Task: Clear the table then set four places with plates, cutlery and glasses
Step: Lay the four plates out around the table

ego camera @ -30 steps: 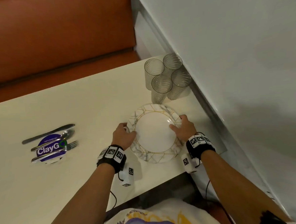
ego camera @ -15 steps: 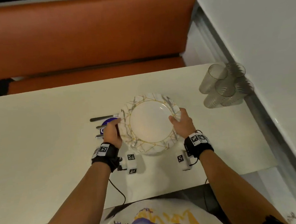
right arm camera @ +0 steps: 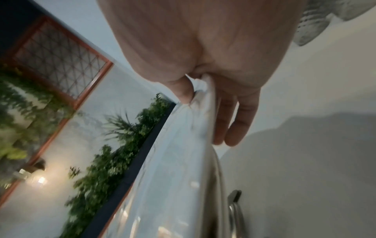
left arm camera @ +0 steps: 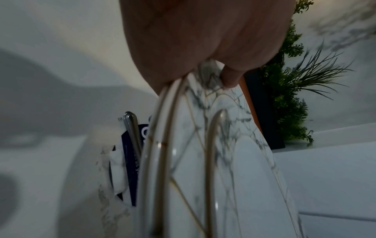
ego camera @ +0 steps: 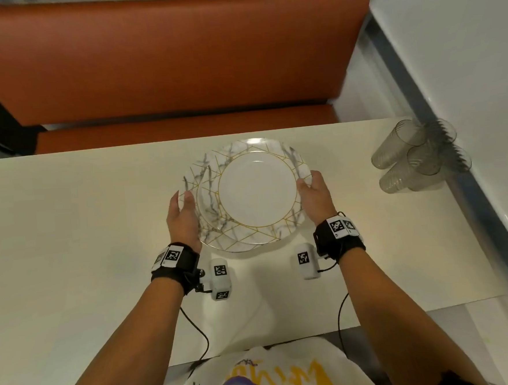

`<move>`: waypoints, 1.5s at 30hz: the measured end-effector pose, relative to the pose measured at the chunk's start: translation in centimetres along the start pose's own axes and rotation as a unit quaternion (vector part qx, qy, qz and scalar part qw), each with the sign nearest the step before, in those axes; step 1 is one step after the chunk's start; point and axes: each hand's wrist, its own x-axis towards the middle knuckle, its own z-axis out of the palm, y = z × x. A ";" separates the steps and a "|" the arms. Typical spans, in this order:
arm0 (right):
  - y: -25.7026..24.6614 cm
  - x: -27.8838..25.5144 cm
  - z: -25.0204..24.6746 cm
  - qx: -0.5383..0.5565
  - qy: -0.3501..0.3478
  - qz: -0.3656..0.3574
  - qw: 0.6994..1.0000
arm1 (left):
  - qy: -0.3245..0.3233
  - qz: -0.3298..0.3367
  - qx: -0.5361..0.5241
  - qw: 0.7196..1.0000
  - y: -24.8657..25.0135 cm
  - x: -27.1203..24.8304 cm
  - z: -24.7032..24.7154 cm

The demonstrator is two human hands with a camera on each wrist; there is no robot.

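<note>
A stack of white marbled plates [ego camera: 255, 192] with gold lines hangs over the middle of the cream table [ego camera: 71, 265]. My left hand [ego camera: 184, 203] grips the stack's left rim, thumb on top. My right hand [ego camera: 309, 185] grips its right rim, with the fingers [right arm camera: 234, 125] underneath. The top plate sits shifted right on the ones below. The left wrist view shows the stacked rims [left arm camera: 162, 145] and, beneath them, a cutlery handle [left arm camera: 132, 128] on a purple coaster [left arm camera: 130, 161]. The head view hides that cutlery under the plates. Several clear ribbed glasses [ego camera: 418, 156] stand at the table's far right.
An orange bench [ego camera: 162, 63] runs along the table's far side. A white wall with a grey ledge [ego camera: 472, 192] borders the right edge, right behind the glasses. Green plants [left arm camera: 291, 96] stand beyond the table.
Both hands have carried the plate stack left, away from the glasses and over the cutlery and coaster. The top plate now sits offset from those beneath it.
</note>
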 end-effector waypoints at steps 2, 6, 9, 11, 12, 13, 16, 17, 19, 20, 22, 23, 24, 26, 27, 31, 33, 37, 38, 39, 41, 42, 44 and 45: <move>0.1 1.5 -0.8 0.047 0.037 0.009 0.998 | 0.035 0.038 -0.008 0.999 0.3 0.1 0.4; 1.7 5.5 -3.1 0.113 0.103 0.031 0.988 | 0.106 0.104 0.014 0.989 1.1 1.1 0.4; 3.7 8.4 -4.6 0.120 0.146 0.077 0.979 | 0.161 0.133 0.000 0.978 2.2 1.6 0.4; 5.1 9.9 -5.1 0.117 0.164 0.098 0.974 | 0.191 0.147 0.001 0.971 2.5 2.0 0.2; 5.8 10.5 -5.2 0.111 0.169 0.106 0.974 | 0.206 0.149 0.006 0.967 2.7 2.2 0.0; 6.3 10.9 -5.2 0.103 0.172 0.111 0.973 | 0.218 0.152 0.008 0.964 2.9 2.3 -0.1; 7.5 12.0 -4.9 0.056 0.176 0.114 0.976 | 0.240 0.164 0.011 0.957 3.1 2.8 -0.3; 7.8 12.3 -4.8 0.044 0.176 0.117 0.977 | 0.241 0.167 0.009 0.956 3.2 2.8 -0.2; 8.3 12.9 -4.6 0.030 0.174 0.129 0.976 | 0.244 0.170 0.006 0.955 3.3 2.6 0.3; 8.3 13.1 -4.5 0.025 0.174 0.135 0.975 | 0.243 0.170 0.006 0.955 3.4 2.5 0.7; 8.1 13.7 -4.4 0.013 0.174 0.147 0.974 | 0.241 0.169 0.000 0.956 3.4 2.4 1.3; 8.1 13.9 -4.3 0.002 0.174 0.154 0.973 | 0.241 0.167 -0.002 0.956 3.4 2.3 1.6; 8.0 14.1 -4.3 -0.011 0.175 0.156 0.972 | 0.242 0.165 -0.001 0.956 3.4 2.2 1.8; 8.3 15.0 -4.2 -0.038 0.175 0.155 0.971 | 0.237 0.163 0.000 0.958 3.1 2.3 2.0; 8.5 15.3 -4.2 -0.052 0.174 0.156 0.971 | 0.235 0.165 0.000 0.958 2.9 2.4 2.1; 8.1 16.1 -4.2 -0.074 0.174 0.144 0.971 | 0.225 0.163 -0.007 0.961 2.4 2.5 2.5; 7.7 16.4 -4.2 -0.072 0.173 0.144 0.972 | 0.219 0.157 -0.009 0.963 2.2 2.4 2.7; 7.1 17.1 -4.2 -0.072 0.167 0.146 0.972 | 0.208 0.151 -0.009 0.966 1.9 2.2 3.1; 7.0 17.2 -4.2 -0.073 0.166 0.149 0.972 | 0.206 0.149 -0.009 0.967 1.8 2.1 3.2; 7.0 17.3 -4.3 -0.072 0.166 0.151 0.972 | 0.204 0.147 -0.008 0.968 1.7 2.1 3.3; 6.9 17.4 -4.4 -0.077 0.158 0.155 0.972 | 0.202 0.145 -0.005 0.969 1.6 2.0 3.4; 6.7 17.2 -4.4 -0.090 0.155 0.157 0.971 | 0.199 0.145 -0.005 0.969 1.5 1.9 3.3; 6.3 16.5 -4.5 -0.150 0.169 0.148 0.963 | 0.198 0.139 0.003 0.970 1.3 1.8 3.2; 6.0 16.1 -4.5 -0.180 0.189 0.125 0.957 | 0.197 0.133 0.006 0.971 1.3 1.7 3.1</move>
